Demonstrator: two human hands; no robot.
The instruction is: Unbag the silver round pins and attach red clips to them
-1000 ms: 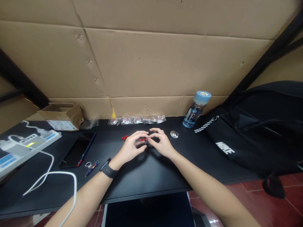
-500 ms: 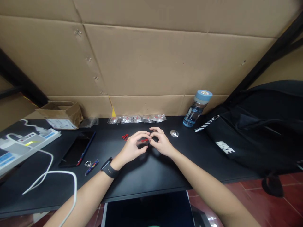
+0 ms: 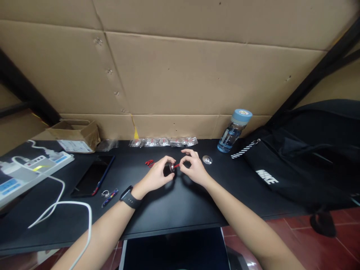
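Note:
My left hand (image 3: 154,175) grips a small shiny round disc (image 3: 172,168) by its edges, between the thumb and the bent fingers. From the disc's middle a short red string (image 3: 177,165) runs to the right. My right hand (image 3: 195,169) pinches that string between thumb and forefinger, its other fingers raised. A loose red string (image 3: 149,163) lies on the table behind my left hand. Another silvery disc (image 3: 207,160) rests flat to the right of my right hand.
Several clear-wrapped discs (image 3: 164,141) line the cardboard wall. A water bottle (image 3: 233,131) and a black backpack (image 3: 298,161) stand right. On the left are a phone (image 3: 92,176), a keyring (image 3: 109,197), a power strip (image 3: 56,162), a white cable (image 3: 89,215) and a small box (image 3: 78,135).
The disc has turned in my left hand, and more of its face shows. My right hand has drawn slightly to the right, with the red string stretched between the two hands.

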